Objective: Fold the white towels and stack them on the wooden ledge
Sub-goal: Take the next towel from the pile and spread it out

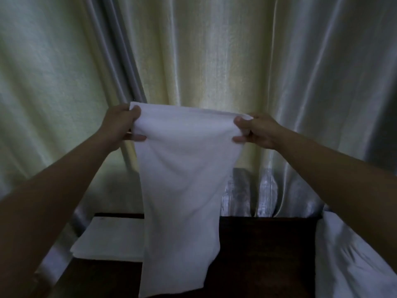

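Observation:
A white towel (182,179) hangs lengthwise in the air in front of me, its lower end reaching down over the dark wooden ledge (264,250). My left hand (120,127) pinches its top left corner and my right hand (255,132) pinches its top right corner, both raised at the same height. A folded white towel (107,239) lies flat on the left part of the ledge, partly hidden behind the hanging one.
Pale shiny curtains (214,61) fill the whole background right behind the ledge. A heap of white fabric (348,254) lies at the right edge of the ledge.

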Motion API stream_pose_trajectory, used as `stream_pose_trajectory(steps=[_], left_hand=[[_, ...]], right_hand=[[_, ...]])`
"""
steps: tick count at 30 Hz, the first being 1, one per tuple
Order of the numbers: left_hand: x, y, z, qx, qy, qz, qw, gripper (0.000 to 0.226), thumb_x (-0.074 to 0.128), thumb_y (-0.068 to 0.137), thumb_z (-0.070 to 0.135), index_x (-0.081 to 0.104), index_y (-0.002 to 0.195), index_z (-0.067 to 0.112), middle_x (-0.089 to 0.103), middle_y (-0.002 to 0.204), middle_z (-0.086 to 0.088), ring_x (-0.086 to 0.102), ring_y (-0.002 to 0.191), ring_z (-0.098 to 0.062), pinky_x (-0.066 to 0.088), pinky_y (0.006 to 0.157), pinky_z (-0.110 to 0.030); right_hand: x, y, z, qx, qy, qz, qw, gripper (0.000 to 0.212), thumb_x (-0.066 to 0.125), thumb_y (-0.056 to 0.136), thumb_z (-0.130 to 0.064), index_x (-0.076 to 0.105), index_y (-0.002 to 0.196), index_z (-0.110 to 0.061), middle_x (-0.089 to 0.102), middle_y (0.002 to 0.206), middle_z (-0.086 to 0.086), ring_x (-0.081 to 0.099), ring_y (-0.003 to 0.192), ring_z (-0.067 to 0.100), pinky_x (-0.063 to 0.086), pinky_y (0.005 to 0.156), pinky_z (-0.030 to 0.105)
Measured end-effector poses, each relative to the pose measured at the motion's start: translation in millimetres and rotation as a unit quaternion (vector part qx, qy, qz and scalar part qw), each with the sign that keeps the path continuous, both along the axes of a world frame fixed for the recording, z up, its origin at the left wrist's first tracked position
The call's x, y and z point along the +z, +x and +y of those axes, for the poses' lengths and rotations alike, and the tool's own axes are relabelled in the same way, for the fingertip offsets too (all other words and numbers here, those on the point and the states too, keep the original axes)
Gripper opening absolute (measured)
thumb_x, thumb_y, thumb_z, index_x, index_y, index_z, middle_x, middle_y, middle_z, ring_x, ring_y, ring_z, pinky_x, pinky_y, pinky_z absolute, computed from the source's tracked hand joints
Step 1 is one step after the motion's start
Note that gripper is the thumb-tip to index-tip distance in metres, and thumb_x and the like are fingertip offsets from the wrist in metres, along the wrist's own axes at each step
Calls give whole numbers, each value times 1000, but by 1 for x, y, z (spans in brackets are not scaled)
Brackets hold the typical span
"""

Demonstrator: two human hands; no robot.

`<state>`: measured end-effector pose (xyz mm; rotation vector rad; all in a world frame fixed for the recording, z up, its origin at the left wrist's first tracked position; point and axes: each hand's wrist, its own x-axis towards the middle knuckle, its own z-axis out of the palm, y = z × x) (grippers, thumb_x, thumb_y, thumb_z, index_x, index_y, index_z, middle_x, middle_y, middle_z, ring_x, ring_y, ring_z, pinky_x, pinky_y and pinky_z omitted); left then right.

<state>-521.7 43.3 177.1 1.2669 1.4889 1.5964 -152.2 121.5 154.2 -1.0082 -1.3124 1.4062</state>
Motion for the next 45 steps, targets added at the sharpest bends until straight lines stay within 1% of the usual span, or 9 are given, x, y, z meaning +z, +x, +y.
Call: stream_pose_trajectory(steps=[7,15,19,24,26,30,36,40,45], left_hand=[[59,1,19,-13,26,-33,999,21,66,95,29,69,108,13,69,112,-10,70,97,-32,62,64,-43],[73,39,0,-75,93,-76,990,31,55,103,23,57,130,9,61,129,-7,65,113,-27,61,85,-47],[39,31,-33,-102,56,-58,992,30,58,101,26,62,126,11,66,129,-9,71,107,-28,63,79,-47],[-26,16,-69,-125,-46,15,991,22,60,98,23,70,111,8,75,107,-15,75,78,-24,62,59,-38],[-50,9,-78,-146,-107,41,983,20,61,96,21,74,102,8,76,98,-16,75,73,-26,61,55,-36],[-90,-6,-87,-226,-257,93,935,27,63,84,23,70,103,5,76,88,-19,75,72,-32,61,54,-40],[-148,-5,-79,-369,-463,136,794,39,62,96,21,59,130,2,68,121,-25,68,108,-43,59,77,-51],[-217,13,-83,-398,-530,165,730,32,59,100,18,59,129,4,67,125,-22,65,114,-41,56,93,-53],[-314,15,-91,-418,-584,203,666,36,59,101,23,56,135,9,61,130,-16,64,116,-33,56,97,-44]], right_hand=[[72,-3,-1,-110,122,55,985,20,66,98,-11,61,105,7,62,110,16,68,94,31,65,65,40],[109,25,-21,-168,204,33,964,35,70,97,-26,69,106,8,69,105,17,73,96,29,65,72,37],[78,44,-52,-119,189,-7,975,29,71,95,-25,70,95,3,72,106,19,75,97,31,63,73,33],[22,53,-92,-38,72,-69,994,33,65,99,-14,64,110,16,64,120,23,70,104,34,64,72,34],[1,54,-104,12,17,-106,994,22,61,101,-10,64,96,11,64,106,17,74,86,23,64,68,35],[-30,58,-109,109,-95,-217,965,20,56,104,-12,63,101,6,74,98,17,76,86,26,65,67,38],[-88,53,-96,244,-247,-322,881,21,56,101,-16,65,111,1,78,94,15,77,80,24,63,63,33],[-161,43,-103,294,-333,-387,808,26,56,104,-18,62,125,-4,73,116,20,72,101,31,63,72,39],[-260,27,-126,242,-428,-384,782,31,55,105,-24,59,132,-9,64,134,19,62,121,39,60,86,46]])
